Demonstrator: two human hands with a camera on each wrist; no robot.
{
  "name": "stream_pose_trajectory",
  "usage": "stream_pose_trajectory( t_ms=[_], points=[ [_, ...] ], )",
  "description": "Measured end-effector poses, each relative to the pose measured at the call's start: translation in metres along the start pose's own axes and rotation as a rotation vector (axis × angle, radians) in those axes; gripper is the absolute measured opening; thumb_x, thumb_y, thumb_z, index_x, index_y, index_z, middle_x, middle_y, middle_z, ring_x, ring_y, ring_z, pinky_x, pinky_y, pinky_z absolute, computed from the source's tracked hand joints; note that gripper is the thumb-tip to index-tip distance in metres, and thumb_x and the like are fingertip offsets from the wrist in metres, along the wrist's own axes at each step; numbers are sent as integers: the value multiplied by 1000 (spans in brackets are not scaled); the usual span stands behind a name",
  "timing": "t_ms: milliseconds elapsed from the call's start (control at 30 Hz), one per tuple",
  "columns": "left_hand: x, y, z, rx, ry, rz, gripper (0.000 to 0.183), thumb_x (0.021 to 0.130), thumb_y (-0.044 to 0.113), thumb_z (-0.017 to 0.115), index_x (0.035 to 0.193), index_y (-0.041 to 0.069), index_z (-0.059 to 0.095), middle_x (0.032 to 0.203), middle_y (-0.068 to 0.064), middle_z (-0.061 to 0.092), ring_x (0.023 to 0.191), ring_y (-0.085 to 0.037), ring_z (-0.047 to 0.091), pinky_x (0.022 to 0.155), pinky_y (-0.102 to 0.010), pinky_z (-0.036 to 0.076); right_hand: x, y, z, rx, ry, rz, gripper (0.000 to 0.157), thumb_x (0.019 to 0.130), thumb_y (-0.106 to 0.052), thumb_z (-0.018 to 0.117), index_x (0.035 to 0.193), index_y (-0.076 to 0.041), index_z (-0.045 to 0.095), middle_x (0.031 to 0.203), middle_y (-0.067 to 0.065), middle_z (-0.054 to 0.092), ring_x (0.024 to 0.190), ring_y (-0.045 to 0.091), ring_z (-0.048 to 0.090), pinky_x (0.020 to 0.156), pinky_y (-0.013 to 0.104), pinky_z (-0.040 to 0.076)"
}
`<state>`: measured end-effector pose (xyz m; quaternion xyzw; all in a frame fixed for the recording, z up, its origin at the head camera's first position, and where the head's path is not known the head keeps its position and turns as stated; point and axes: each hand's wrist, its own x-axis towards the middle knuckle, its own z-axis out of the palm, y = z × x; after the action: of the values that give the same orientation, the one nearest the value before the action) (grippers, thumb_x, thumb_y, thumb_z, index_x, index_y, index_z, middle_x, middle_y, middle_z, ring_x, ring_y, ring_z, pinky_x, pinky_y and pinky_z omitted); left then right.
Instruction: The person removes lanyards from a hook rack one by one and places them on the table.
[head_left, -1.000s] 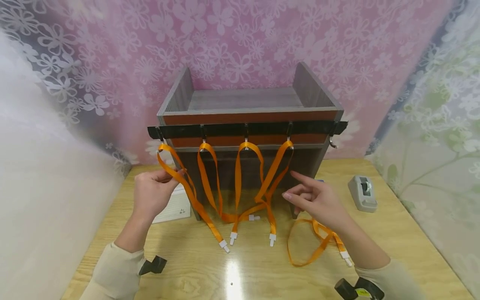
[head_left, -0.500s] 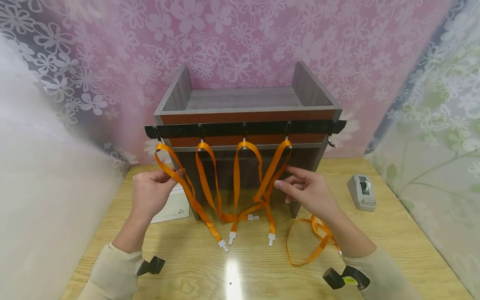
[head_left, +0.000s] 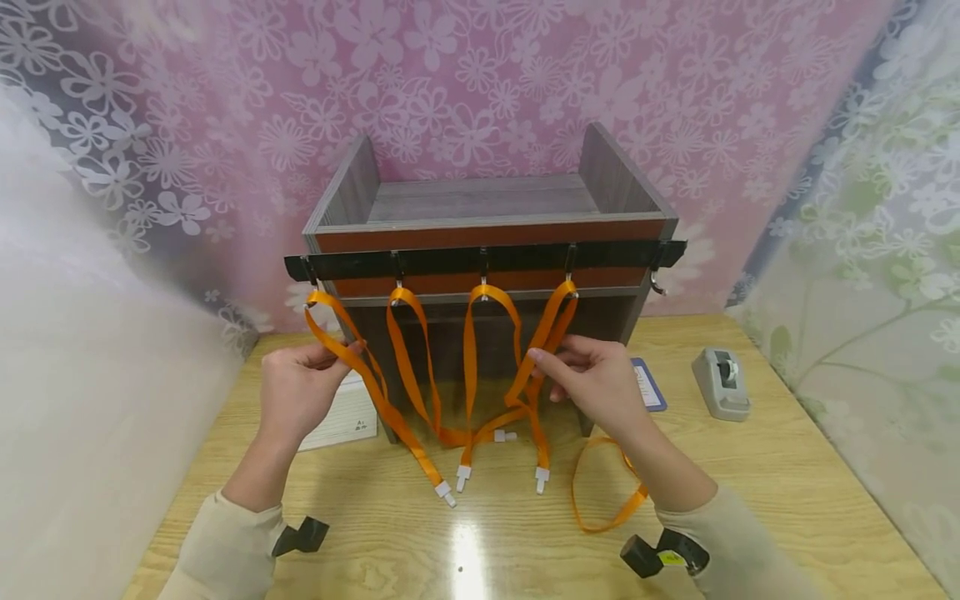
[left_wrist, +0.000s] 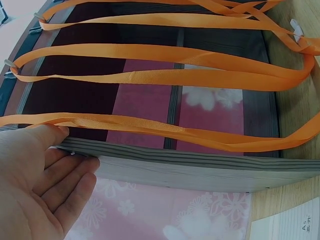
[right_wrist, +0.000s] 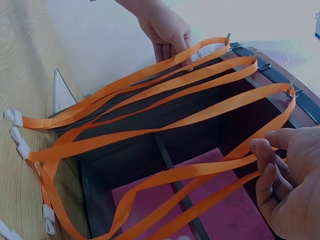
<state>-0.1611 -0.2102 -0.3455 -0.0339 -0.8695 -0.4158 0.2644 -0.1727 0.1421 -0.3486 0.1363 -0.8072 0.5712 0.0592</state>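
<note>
Head view: can see hanging lanyards (head_left: 392, 417) at mid-frame, four in all, below the black rail (head_left: 442, 260) of a grey cabinet (head_left: 630, 175). Can see the right hand (head_left: 592, 379) pinching the rightmost and, at centre left, the left hand (head_left: 300, 387) with bent fingers against the leftmost; cannot tell whether gripping. Notice a tape dispenser (head_left: 722, 383) at mid-right and, lower right, a loose lanyard (head_left: 625, 511) on the tabletop (head_left: 390, 567), partly blocked by the right forearm (head_left: 671, 467). See the inner divider (left_wrist: 173, 105) only from the wrists, the dispenser only from the head.
</note>
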Motion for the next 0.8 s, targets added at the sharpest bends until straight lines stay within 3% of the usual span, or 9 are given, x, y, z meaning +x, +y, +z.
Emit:
stream_pose_trajectory(
  t_ms=[233,333,500,633,800],
  points=[
    [0,1,-2,-14,0,11,17,88,28,78,88,11,83,75,-8,77,62,17,59,57,-13,48,2,-3,4,11,15,-47,26,93,-32,72,91,-7,79,74,5,75,50,21,60,49,29,50],
    [-1,1,-2,-13,-6,5,19,88,29,78,87,11,84,75,-7,77,63,15,60,58,-13,49,0,-2,4,15,30,-67,23,94,-29,71,91,-7,80,72,2,74,49,23,57,49,30,50],
    [-3,-1,-1,-28,-7,-16,18,87,27,79,90,9,83,77,-10,77,65,19,59,59,-12,50,-3,-5,0,6,19,-75,20,94,-27,72,94,-9,80,68,-8,71,49,27,56,43,29,45],
    [-1,-2,-1,-25,10,15,17,87,25,79,90,9,83,76,-10,77,63,22,56,55,-13,48,-3,-15,-5,-8,17,-95,21,94,-26,72,85,-9,79,66,-4,70,48,21,56,38,29,37],
    [1,-2,0,-26,11,25,18,88,27,79,90,10,83,77,-10,77,63,22,56,55,-13,47,-4,-30,-13,0,5,-135,20,94,-19,71,81,-5,77,65,1,70,48,17,55,40,28,39]
  ],
)
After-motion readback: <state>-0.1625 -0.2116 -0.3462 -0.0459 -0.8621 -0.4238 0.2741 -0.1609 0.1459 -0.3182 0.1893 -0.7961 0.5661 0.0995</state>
